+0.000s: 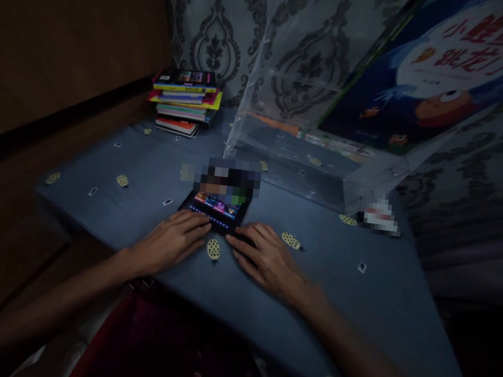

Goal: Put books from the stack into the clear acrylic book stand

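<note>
a clear, hard-edged plastic rack (355, 188) fills the upper right of the frame, its thin walls see-through; a large glossy picture book (379, 100), blue with an orange fish, leans in its right part. a flat orange strip (272, 123) shows through the rack, and whether it lies inside or behind is unclear. in the centre, a thin dark rectangular booklet (219, 209) with bright printed panels lies on the bench (146, 158), its top blurred out. the left hand (177, 236) rests on its lower left, grip loose, fingers nearly straight; the right hand (266, 254) touches its lower right corner, grip relaxed, fingers parted and slightly bent. soft blue-grey cloth (322, 281) printed with yellow pineapples covers the bench. an uneven stack of books (183, 105) stands at upper left, against damask-patterned wallpaper (214, 33).
</note>
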`<action>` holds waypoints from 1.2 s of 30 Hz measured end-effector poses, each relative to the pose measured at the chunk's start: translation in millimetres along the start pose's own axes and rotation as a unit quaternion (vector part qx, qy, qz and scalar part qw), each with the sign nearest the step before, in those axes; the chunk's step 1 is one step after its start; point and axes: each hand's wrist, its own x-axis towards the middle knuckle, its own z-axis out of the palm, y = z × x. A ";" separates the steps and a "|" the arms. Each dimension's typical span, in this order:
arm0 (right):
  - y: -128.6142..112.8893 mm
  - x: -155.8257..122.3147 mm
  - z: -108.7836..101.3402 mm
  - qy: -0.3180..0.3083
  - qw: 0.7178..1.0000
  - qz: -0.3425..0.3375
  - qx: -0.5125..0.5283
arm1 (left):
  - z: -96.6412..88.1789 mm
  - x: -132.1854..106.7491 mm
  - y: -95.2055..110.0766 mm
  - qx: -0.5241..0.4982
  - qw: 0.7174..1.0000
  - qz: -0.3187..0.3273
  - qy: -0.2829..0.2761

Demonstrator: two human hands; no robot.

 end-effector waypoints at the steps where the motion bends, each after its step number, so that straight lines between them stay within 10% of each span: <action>1: 0.3 -0.1 0.1 -0.002 1.000 0.002 0.004 | -1.4 -2.9 -3.2 0.002 1.000 -0.011 0.006; 12: -1.3 1.3 -1.4 0.010 1.000 0.004 0.008 | -12.8 -8.6 -23.2 -0.089 0.994 -0.061 0.025; 23: 4.6 4.0 11.9 0.026 0.992 0.119 0.032 | 2.8 43.7 -76.0 -0.157 0.965 -0.200 0.055; 26: 5.4 5.0 12.9 0.036 0.990 0.127 0.050 | 3.8 55.3 -84.8 -0.309 0.902 -0.294 0.067; 32: 6.6 0.4 12.5 0.041 0.977 0.165 0.125 | -8.6 76.0 -75.7 -0.624 0.664 -0.412 -0.020; 36: 20.2 -1.9 17.0 0.154 0.907 0.315 0.232 | -23.9 81.8 -60.0 -0.686 0.641 -0.343 -0.030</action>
